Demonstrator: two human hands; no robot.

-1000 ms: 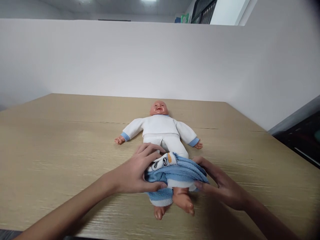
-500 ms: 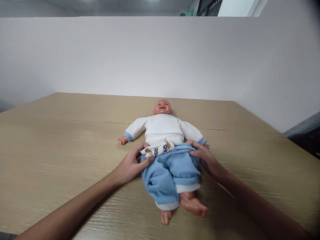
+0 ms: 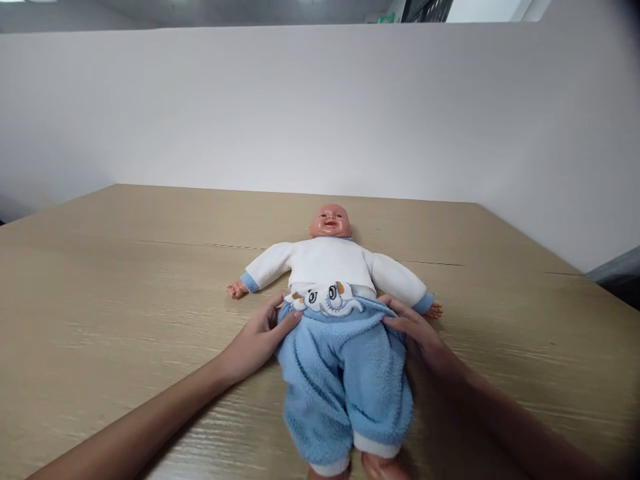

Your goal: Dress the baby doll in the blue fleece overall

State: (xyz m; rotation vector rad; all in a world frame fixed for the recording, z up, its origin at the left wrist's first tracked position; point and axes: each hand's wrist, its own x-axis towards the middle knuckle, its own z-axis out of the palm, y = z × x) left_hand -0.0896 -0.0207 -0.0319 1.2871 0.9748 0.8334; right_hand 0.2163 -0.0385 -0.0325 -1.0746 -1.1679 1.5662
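Note:
A baby doll [image 3: 330, 222] in a white top lies on its back on the wooden table [image 3: 125, 280], head away from me. Fluffy blue trousers [image 3: 345, 373] with white cuffs and an embroidered animal patch cover its legs up to the waist. My left hand [image 3: 260, 337] pinches the waistband at the doll's left-hand side in view. My right hand [image 3: 415, 330] grips the waistband on the other side. The doll's feet are mostly cut off by the bottom edge.
A plain white partition wall [image 3: 300, 113] stands along the table's far edge. A seam runs across the tabletop behind the doll. At the right, the table edge drops off toward a dark area [image 3: 620, 283].
Both hands have pulled the blue trousers from around the doll's knees up to its waist. The trouser legs now cover the doll's legs fully, and the view has shifted closer.

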